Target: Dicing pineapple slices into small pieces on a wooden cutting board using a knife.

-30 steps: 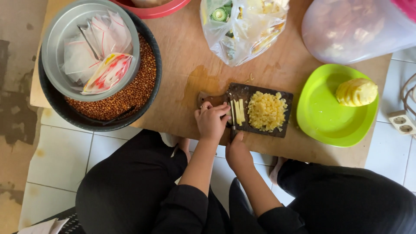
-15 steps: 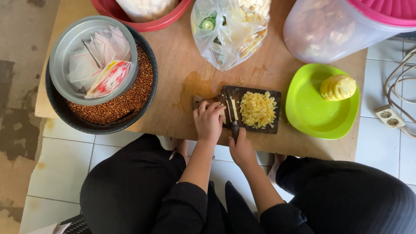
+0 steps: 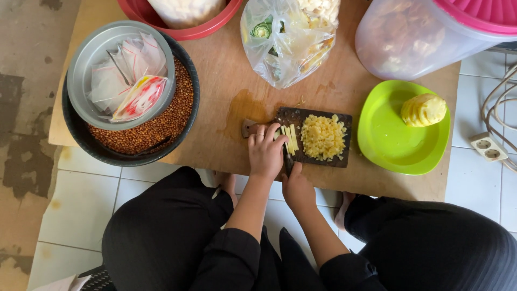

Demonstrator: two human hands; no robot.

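Wooden table [image 3: 226, 81]: one cutting board [image 3: 318, 116], two bowls [image 3: 102, 145].

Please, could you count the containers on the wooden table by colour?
Green plate: 1
Red basin: 1
Black bowl: 1
Grey metal bowl: 1
Clear tub with pink lid: 1
Total: 5

A small dark cutting board [image 3: 318, 156] lies flat near the lower middle of the frame, its short handle pointing toward the left. On its left part lie a few pale yellow fruit strips [image 3: 291, 139], set side by side and running toward the top of the frame. A loose heap of small yellow diced pieces [image 3: 323, 137] covers the board's middle and right part. A knife [image 3: 287, 159] with a dark blade stands just right of the strips, crossing the board's lower edge.
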